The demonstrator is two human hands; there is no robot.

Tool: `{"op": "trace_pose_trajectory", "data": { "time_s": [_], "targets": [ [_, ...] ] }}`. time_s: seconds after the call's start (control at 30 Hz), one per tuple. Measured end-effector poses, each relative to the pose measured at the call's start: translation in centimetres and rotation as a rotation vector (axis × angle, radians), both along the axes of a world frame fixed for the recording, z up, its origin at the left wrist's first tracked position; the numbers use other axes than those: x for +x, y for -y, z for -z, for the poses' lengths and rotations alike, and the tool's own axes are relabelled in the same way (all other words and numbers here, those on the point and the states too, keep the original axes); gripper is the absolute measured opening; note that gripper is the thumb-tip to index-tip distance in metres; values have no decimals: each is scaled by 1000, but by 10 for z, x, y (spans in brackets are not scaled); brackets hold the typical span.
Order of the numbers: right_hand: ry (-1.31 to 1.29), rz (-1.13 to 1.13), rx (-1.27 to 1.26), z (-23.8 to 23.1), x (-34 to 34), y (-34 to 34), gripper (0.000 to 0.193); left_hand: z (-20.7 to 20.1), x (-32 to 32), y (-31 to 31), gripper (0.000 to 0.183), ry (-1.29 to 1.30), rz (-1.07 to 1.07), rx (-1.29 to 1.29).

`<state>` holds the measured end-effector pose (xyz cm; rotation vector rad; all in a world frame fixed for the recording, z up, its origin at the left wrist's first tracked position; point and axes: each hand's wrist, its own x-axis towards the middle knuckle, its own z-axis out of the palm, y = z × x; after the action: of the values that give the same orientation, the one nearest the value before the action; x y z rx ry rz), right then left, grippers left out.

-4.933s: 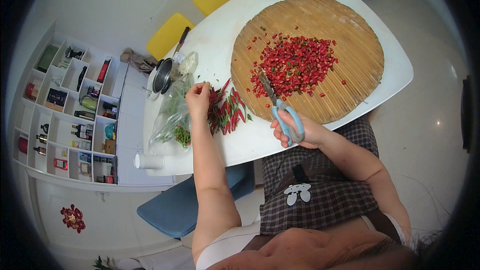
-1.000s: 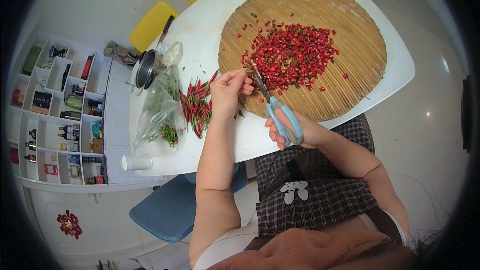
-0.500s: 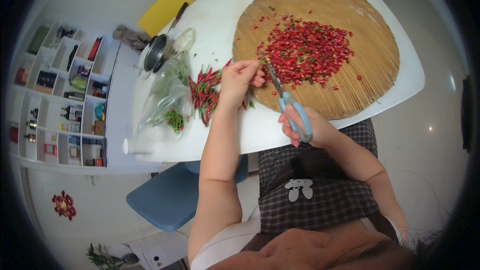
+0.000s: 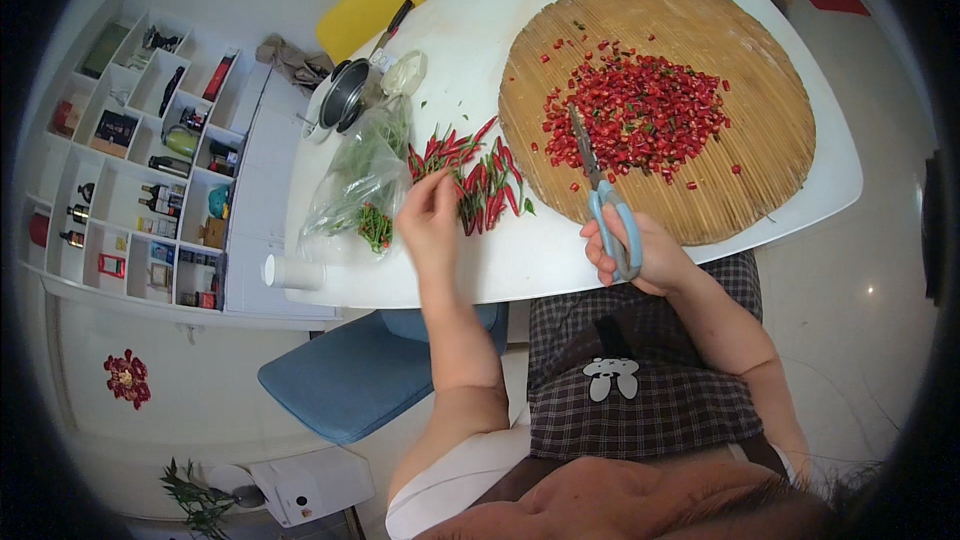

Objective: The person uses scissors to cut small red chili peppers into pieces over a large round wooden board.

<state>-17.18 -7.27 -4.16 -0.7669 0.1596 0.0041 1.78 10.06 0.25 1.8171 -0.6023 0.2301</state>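
Observation:
My right hand [image 4: 645, 252] grips a pair of scissors [image 4: 613, 218] by their blue-grey handles. Their blades point away from me, over the near left edge of a heap of chopped red chillies [image 4: 650, 105]. That heap lies on a round, ribbed wooden board [image 4: 760, 160]. Left of the board, whole red chillies [image 4: 490, 190] with green stems are piled on the white table. At the near left side of this pile is my left hand [image 4: 430, 225], its thumb and fingertips pinched together. Whatever may be between those fingertips is too small to make out.
A clear plastic bag [image 4: 345, 165] with greenery lies left of the chillies, green stems [image 4: 375, 228] at its near end. Beyond it are a dark pan [image 4: 347, 95] and a knife [image 4: 395, 22]. A white cup [image 4: 293, 272] lies near the table's left edge; a blue chair [image 4: 350, 375] stands below.
My left hand has moved from the scissor tips at the board's edge leftward to the whole chillies. The scissors remain in my right hand. The whole view has shifted slightly.

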Motion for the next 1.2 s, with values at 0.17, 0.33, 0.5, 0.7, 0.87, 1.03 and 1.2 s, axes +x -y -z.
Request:
{"op": "trace_pose_trajectory", "data": {
  "time_s": [0.17, 0.33, 0.5, 0.7, 0.87, 1.03, 1.2],
  "targets": [
    [13, -18, -7, 2, -1, -1, 42, 17, 45, -102, 22, 102, -470, 172],
    [40, -28, -10, 0, 0, 1, 42, 15, 49, -112, 23, 545, -767, 529],
    [24, -16, -17, 2, 0, 1, 42, 6, 15, -45, 15, 267, -343, 452],
    [37, -11, 19, 3, -2, 3, 40, 16, -15, -14, 21, 140, -229, 662],
    [39, -20, 26, 3, -1, 2, 41, 23, -4, -22, 20, -2, -157, 572],
    [55, -31, 17, 1, -2, 2, 41, 22, 2, -13, 18, -95, -115, 546],
    [48, -47, 16, 0, -2, 3, 38, 32, 14, -15, 16, -76, -105, 528]
  ]
}}
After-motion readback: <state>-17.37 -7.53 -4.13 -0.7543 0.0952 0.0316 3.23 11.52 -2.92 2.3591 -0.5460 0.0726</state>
